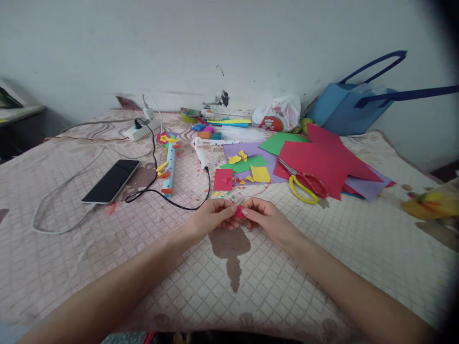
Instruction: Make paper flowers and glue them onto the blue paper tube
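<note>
A small red piece point(240, 211), seemingly paper, is pinched between both hands above the middle of the table. My left hand point(219, 214) grips its left side with thumb and fingers. On its right side, my right hand point(258, 213) holds it the same way, and the fingertips of the two hands nearly meet. Just beyond the hands lies a red square point(223, 180) with a small red scrap on it. Yellow paper point(260, 174) and tiny coloured scraps are beside that square. Scissors with yellow and red handles point(303, 189) rest to the right of the hands.
A white glue gun point(201, 154) with a black cord lies behind the hands. Left are a decorated light-blue strip point(169, 167), a phone point(112, 182) on a cable and a power strip point(143, 130). Red sheets point(322, 160) and a blue bag point(349, 107) stand right.
</note>
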{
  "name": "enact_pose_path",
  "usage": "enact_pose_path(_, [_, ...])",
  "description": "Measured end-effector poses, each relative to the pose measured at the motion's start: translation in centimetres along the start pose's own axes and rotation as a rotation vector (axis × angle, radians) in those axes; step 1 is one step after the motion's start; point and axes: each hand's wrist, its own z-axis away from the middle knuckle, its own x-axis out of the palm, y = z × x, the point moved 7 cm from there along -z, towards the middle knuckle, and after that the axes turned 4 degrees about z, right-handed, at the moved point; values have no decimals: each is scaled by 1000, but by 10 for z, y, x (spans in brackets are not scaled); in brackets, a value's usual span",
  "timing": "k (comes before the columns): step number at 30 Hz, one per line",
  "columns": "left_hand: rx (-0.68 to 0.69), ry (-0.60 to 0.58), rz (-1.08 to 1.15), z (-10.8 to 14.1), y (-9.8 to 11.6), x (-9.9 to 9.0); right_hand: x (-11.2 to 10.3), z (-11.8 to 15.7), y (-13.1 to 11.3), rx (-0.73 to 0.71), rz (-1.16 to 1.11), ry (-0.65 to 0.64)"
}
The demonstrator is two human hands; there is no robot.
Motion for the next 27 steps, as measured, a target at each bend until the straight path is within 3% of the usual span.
enact_pose_path(9, [27, -4, -60, -2, -3, 0, -1, -1, 0, -2, 81, 27])
enact_pose_path(16, [372, -11, -338, 6, 25, 2, -2, -1, -5, 16, 160, 1])
enact_pose_path(20, [358, -53, -506, 6, 25, 5, -4, 1, -3, 56, 271, -86])
enact_pose_path(24, [274, -115, -525, 4, 15, 7, -8, 3, 1, 71, 443, -164])
enact_pose_path(27, [284, -82, -656, 4, 14, 7, -11, 3, 1, 82, 545, -167])
